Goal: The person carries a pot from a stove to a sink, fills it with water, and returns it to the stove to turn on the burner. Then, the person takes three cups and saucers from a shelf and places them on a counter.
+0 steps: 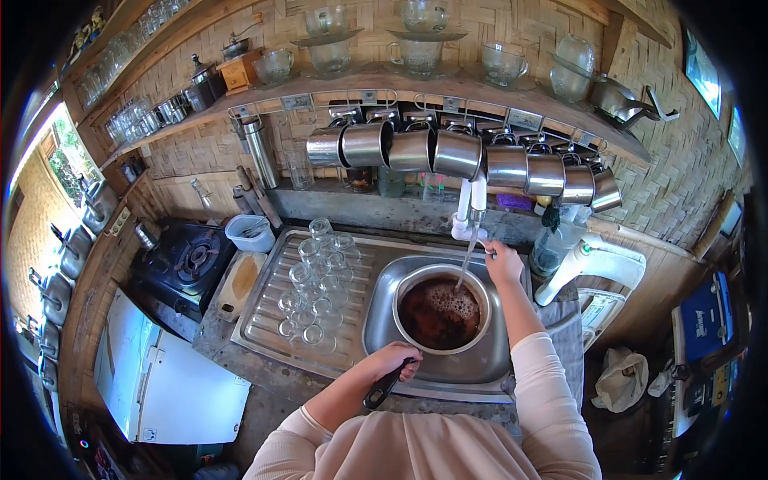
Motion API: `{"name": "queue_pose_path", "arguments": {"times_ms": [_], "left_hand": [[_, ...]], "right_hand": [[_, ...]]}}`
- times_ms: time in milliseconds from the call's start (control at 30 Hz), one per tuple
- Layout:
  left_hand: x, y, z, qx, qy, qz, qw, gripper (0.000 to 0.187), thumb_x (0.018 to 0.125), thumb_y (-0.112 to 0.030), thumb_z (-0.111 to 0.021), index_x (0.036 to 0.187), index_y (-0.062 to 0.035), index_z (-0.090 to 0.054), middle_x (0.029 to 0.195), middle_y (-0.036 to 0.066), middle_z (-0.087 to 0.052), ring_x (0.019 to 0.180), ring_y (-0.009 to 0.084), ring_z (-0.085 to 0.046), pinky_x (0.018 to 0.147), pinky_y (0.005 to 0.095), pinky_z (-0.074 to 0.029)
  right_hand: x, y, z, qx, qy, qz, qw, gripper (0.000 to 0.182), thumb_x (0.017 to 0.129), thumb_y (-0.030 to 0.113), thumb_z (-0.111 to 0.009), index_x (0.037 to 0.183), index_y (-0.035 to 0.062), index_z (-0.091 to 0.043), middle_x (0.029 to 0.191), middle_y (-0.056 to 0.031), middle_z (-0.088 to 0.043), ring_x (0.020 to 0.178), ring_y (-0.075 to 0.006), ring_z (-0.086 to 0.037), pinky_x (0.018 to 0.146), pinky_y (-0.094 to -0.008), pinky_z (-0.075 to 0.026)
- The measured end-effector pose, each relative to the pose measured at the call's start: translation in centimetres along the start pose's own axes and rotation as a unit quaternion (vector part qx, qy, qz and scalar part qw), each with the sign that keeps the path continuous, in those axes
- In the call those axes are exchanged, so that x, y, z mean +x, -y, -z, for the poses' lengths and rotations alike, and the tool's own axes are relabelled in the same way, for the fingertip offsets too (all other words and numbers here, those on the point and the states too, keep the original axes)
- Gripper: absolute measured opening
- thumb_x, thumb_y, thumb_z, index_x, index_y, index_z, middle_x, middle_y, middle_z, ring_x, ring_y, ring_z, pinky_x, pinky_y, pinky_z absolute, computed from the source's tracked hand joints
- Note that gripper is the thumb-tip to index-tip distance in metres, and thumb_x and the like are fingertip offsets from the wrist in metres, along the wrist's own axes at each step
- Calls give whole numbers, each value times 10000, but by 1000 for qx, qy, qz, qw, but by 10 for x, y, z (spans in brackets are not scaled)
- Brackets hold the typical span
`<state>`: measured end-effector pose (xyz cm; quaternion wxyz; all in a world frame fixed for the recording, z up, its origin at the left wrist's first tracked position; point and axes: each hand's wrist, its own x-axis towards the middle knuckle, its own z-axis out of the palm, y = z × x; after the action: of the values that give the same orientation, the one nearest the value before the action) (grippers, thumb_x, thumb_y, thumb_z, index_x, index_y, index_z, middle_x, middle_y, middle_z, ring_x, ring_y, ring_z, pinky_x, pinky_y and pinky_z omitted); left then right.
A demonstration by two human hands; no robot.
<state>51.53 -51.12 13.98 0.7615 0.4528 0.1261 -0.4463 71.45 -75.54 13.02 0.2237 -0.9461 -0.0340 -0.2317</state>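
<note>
A steel pot with dark reddish-brown liquid sits in the sink basin. My left hand is wrapped round the pot's black handle, at the pot's lower left. Water runs from the faucet into the pot and raises bubbles on the liquid. At the faucet, my right hand has its fingers closed; what they hold is too small to make out. Several upside-down glasses stand on the ribbed drainboard left of the basin.
Steel mugs hang in a row above the faucet. A black stove and a white tub are at the left. A white plastic chair stands right of the sink. Glass cups line the shelf above.
</note>
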Motion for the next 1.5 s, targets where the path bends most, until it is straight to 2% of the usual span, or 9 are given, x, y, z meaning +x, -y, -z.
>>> {"name": "queue_pose_path", "arguments": {"times_ms": [400, 733, 1033, 1233, 1300, 1433, 1500], "left_hand": [[1, 0, -1, 0, 8, 3, 1000, 58, 847, -124, -443, 803, -87, -436, 533, -26, -358, 428, 62, -328, 381, 199, -250], [-3, -4, -5, -1, 10, -4, 1000, 48, 850, -124, -439, 832, -80, -434, 526, -22, -351, 423, 67, -324, 378, 203, -255], [-1, -5, -1, -4, 16, -3, 1000, 58, 849, -132, -450, 806, -94, -444, 521, -26, -351, 427, 64, -333, 384, 199, -260], [1, -5, 0, -6, 2, -4, 1000, 58, 841, -130, -461, 797, -97, -444, 528, -30, -359, 430, 61, -338, 387, 196, -268], [4, -4, 1, -5, 13, -14, 1000, 51, 841, -127, -458, 803, -94, -445, 532, -29, -361, 429, 61, -339, 386, 199, -270], [4, -4, -2, -2, 5, -10, 1000, 53, 839, -126, -461, 799, -93, -448, 529, -29, -358, 427, 60, -337, 383, 201, -269], [0, -5, -7, 2, -14, -19, 1000, 224, 822, -118, -473, 611, -99, -400, 530, -18, -391, 417, 64, -355, 373, 207, -272]], "right_hand": [[-1, -2, -1, 19, -14, 12, 1000, 115, 661, 107, -623, 744, 122, -545, 782, -60, -632, 693, -286, -606, 570, -405, -478], [1, -5, -6, 9, -9, 14, 1000, 118, 657, 117, -631, 741, 125, -547, 759, -69, -632, 690, -292, -607, 579, -414, -480], [2, 1, 2, 11, -4, -1, 1000, 101, 651, 128, -648, 732, 138, -588, 743, -80, -633, 689, -304, -605, 603, -412, -487], [2, 1, 3, 46, -5, 1, 999, 115, 643, 83, -642, 742, 110, -589, 745, -98, -628, 705, -315, -599, 620, -407, -481], [4, -1, 2, 69, -9, 38, 997, 119, 639, 63, -636, 741, 97, -586, 744, -110, -624, 710, -323, -593, 623, -409, -476], [3, 4, 8, 55, 10, 9, 998, 112, 639, 59, -628, 734, 97, -583, 741, -120, -619, 710, -331, -589, 621, -414, -474], [3, 3, 5, 40, 17, 10, 999, 133, 648, 52, -609, 765, 105, -577, 739, -121, -619, 710, -330, -591, 622, -421, -474]]}}
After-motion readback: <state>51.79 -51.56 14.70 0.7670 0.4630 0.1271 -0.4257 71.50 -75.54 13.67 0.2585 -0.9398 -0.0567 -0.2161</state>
